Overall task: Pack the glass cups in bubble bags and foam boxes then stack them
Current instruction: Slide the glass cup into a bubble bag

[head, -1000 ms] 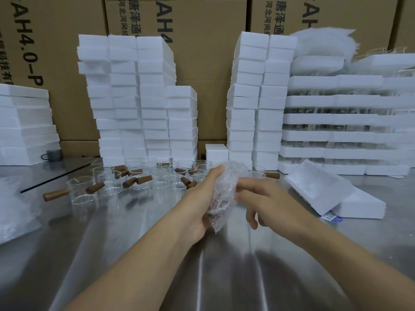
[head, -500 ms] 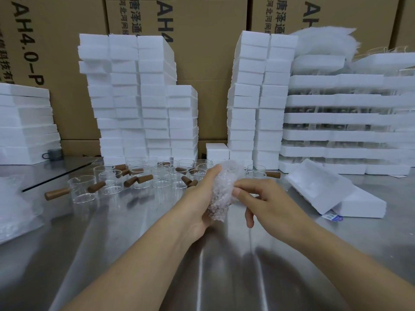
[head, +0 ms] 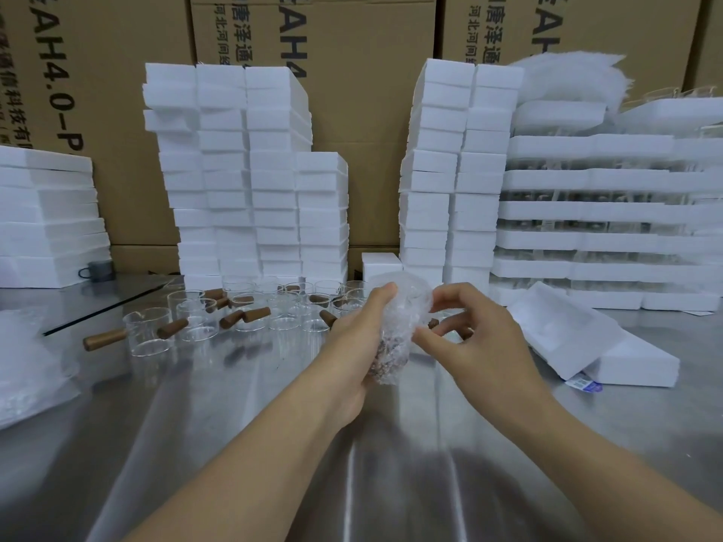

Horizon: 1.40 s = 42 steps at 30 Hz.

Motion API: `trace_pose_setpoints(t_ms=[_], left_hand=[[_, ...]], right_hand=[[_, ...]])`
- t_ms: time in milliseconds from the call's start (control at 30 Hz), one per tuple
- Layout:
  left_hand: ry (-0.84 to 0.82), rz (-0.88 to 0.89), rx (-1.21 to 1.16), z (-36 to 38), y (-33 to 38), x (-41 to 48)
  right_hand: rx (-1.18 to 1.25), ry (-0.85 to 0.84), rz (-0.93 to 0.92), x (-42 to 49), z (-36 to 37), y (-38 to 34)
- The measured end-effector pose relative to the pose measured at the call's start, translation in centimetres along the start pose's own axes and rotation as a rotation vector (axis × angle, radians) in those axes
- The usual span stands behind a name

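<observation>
Both hands meet on 1 bubble bag [head: 399, 318], held above the steel table [head: 234, 455]. The left hand [head: 350, 342] curls fingers and thumb round the bag's left side. The right hand [head: 479, 338] pinches the bag's right edge between thumb and forefinger, with its other fingers loosely bent. Low in the bag a brown handle shows through the film; the wrapped cup's outline is too blurred to trace.

Far left of the grip a heap of clear bags [head: 27, 369] lies at the table's edge. Behind it stands a stack of foam slabs [head: 47, 217], with a small grey mug [head: 96, 269] just beside its foot. Left of and behind the grip, bare glass cups [head: 234, 318] with wooden handles crowd the table, some touching. Behind them rise stacked foam boxes [head: 250, 170] in 4 columns, the rightmost lower.

Straight behind the grip sits 1 lone foam box [head: 381, 264], and just right of it stand 2 taller columns [head: 450, 170]. Right of the grip an open foam box [head: 559, 326] leans tilted on a closed foam box [head: 641, 365], with a blue label [head: 585, 384] at its corner. Beyond are foam trays [head: 606, 213] layered with glassware, with white wadding [head: 575, 80] on top. Brown cartons [head: 371, 91] with black print wall the back
</observation>
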<state>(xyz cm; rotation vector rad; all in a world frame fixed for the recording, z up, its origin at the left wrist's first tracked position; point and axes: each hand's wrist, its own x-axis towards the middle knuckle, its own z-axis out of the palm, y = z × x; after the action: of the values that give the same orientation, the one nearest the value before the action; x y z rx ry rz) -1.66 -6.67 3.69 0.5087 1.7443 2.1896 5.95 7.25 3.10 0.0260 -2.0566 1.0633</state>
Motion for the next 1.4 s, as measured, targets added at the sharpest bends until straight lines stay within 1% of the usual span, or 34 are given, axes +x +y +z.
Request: trace_pose_setpoints(t_ms=[67,167,300,400,467,533,633,767,833,933,1033,1100,1133,1167,1200,1233,1267,1333,1400], left_hand=[[0.035,0.055,0.013,0.3,-0.1,0.0],[0.061,0.147,0.031,0.7,0.2,-0.1],[0.039,0.132,0.102,1.1,0.0,-0.5],[0.032,0.131,0.193,1.0,-0.1,-0.6],[-0.019,0.139,0.243,0.6,0.0,-0.9],[-0.113,0.122,0.286,0.1,0.3,-1.1],[-0.242,0.030,0.321,-0.5,0.8,-1.4],[-0.410,-0.088,0.355,-0.9,0.8,-1.7],[-0.467,-0.124,0.375,-0.9,0.7,-1.9],[-0.503,-0.125,0.386,-1.0,0.9,-2.0],[-0.463,-0.114,0.338,-1.0,0.7,-1.7],[-0.373,-0.100,0.291,-0.7,0.5,-1.5],[-0.317,-0.094,0.266,-0.6,0.5,-1.4],[-0.263,-0.091,0.229,-0.5,0.6,-1.3],[-0.211,-0.085,0.182,-0.6,0.7,-1.1],[-0.161,-0.072,0.136,-0.7,0.7,-0.9],[-0.109,-0.055,0.099,-0.9,0.8,-0.7],[-0.005,-0.030,0.012,-1.2,0.9,-0.2],[0.072,-0.018,-0.144,-1.5,1.4,0.0]], right_hand=[[-0.019,-0.045,-0.004,-0.2,0.2,-0.1],[-0.008,-0.169,-0.041,-0.5,0.2,-0.7],[-0.012,-0.279,-0.027,-0.2,-0.3,-0.7],[0.110,-0.339,0.050,0.2,-0.7,-0.8],[0.176,-0.352,0.108,0.3,-1.0,-1.1],[0.182,-0.322,0.137,0.4,-1.1,-1.1],[0.195,-0.264,0.190,0.6,-1.3,-1.2],[0.157,-0.254,0.315,1.2,-1.1,-0.6],[0.172,-0.287,0.324,1.2,-1.3,-0.3],[0.184,-0.318,0.300,0.8,-1.6,-0.4],[0.221,-0.260,0.277,1.0,-1.8,-0.6],[0.201,-0.142,0.295,1.4,-2.3,0.4],[0.121,-0.077,0.300,1.6,-2.7,1.2],[-0.037,-0.030,0.287,1.8,-3.1,2.2],[-0.236,-0.024,0.275,1.8,-3.6,3.2],[-0.414,-0.054,0.284,1.7,-4.0,4.1],[-0.538,-0.101,0.332,1.5,-4.3,4.8],[-0.668,-0.174,0.468,1.2,-4.8,5.6],[-0.737,-0.192,0.540,1.1,-5.2,5.9]])
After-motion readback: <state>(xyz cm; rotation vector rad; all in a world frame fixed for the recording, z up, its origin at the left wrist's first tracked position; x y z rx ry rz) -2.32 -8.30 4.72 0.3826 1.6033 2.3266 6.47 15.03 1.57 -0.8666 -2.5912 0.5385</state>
